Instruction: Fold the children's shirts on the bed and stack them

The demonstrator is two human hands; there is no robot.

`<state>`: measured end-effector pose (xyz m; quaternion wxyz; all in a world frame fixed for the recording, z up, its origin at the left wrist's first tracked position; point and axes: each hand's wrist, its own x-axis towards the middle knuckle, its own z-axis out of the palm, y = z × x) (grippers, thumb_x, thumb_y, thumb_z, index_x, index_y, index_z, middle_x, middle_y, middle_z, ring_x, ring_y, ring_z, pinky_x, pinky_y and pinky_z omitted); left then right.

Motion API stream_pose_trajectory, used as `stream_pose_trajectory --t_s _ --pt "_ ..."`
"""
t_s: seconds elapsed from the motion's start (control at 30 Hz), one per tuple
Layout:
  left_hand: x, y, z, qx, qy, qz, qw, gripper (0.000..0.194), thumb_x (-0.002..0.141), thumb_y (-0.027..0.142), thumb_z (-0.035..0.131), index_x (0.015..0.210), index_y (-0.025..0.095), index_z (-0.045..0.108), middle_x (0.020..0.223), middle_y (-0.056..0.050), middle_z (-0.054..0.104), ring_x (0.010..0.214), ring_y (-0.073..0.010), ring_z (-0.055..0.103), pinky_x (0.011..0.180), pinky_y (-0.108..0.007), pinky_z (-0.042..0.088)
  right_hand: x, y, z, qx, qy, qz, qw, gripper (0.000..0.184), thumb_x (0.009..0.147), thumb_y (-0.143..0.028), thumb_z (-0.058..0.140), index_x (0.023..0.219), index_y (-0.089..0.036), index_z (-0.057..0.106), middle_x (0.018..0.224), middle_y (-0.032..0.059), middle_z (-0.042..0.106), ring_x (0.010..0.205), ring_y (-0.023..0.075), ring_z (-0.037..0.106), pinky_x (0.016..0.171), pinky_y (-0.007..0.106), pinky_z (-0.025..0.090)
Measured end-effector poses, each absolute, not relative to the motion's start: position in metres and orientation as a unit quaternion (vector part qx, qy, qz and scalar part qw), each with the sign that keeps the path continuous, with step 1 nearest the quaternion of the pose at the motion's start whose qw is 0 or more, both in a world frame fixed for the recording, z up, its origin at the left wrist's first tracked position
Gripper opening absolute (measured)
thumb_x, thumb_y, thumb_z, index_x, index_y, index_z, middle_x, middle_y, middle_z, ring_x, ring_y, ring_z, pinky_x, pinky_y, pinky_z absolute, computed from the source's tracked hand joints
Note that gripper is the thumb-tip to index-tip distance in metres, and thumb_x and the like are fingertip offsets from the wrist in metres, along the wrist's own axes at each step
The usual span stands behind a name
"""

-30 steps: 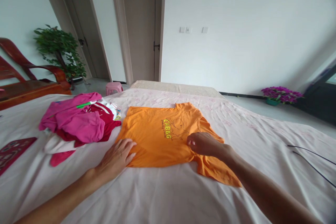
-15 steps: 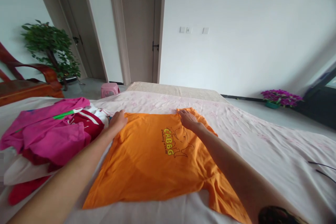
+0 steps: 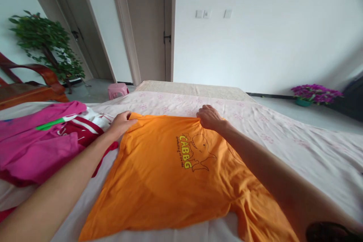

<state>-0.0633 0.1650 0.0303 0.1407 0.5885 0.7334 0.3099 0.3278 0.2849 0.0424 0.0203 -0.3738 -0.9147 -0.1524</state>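
An orange T-shirt (image 3: 159, 174) lies spread sideways before me, with yellow lettering and a line-drawn cartoon figure on its front. My left hand (image 3: 122, 123) pinches the far left corner of the shirt between thumb and fingers. At the far edge, further right, my right hand (image 3: 209, 117) is closed in a fist around the fabric. Between the two hands that edge runs nearly straight. Creases gather around the sleeve at the near right, partly behind my right forearm.
Left of the shirt is a heap of pink, red and white clothes (image 3: 56, 147). All lies on a pale flowered sheet (image 3: 269, 132). Beyond it stand a pink stool (image 3: 117, 90), a wooden armchair (image 3: 34, 92), a leafy plant (image 3: 42, 38) and purple flowers (image 3: 314, 92).
My right hand has gone from lying flat on the shirt to gripping its far edge, and the sleeve part there is no longer spread beyond it. The view has shifted slightly.
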Motion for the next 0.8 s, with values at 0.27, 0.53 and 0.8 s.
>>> stream_pose_trajectory --t_s 0.27,0.53,0.8 --pt "-0.022 -0.013 0.031 0.82 0.479 0.179 0.258 0.019 0.069 0.005 0.047 0.074 0.023 0.049 0.076 0.002 0.061 0.073 -0.013 0.057 0.07 -0.024 0.043 0.432 0.135 0.044 -0.34 -0.926 -0.154 0.051 0.022 0.09 -0.013 0.047 0.085 -0.022 0.067 0.09 0.0099 0.065 0.093 0.0259 0.052 0.091 0.043 0.037" --pt "0.002 -0.073 0.024 0.812 0.501 0.111 0.28 0.03 0.066 -0.002 0.043 0.078 0.023 0.056 0.082 0.003 0.064 0.077 -0.0117 0.059 0.07 -0.022 0.041 0.464 0.074 0.042 -0.358 -0.922 -0.138 0.055 0.016 0.079 -0.011 0.059 0.081 -0.026 0.065 0.095 0.0082 0.068 0.106 0.028 0.055 0.105 0.048 0.033" --pt "-0.02 -0.066 0.042 0.682 0.643 0.194 0.29 0.028 0.092 0.042 0.045 0.082 0.021 0.061 0.081 0.001 0.066 0.078 -0.0155 0.061 0.069 -0.023 0.045 0.428 0.049 0.057 -0.388 -0.917 -0.029 0.087 0.019 0.081 -0.006 0.051 0.082 -0.02 0.064 0.081 0.0048 0.064 0.081 0.0205 0.055 0.075 0.034 0.04"
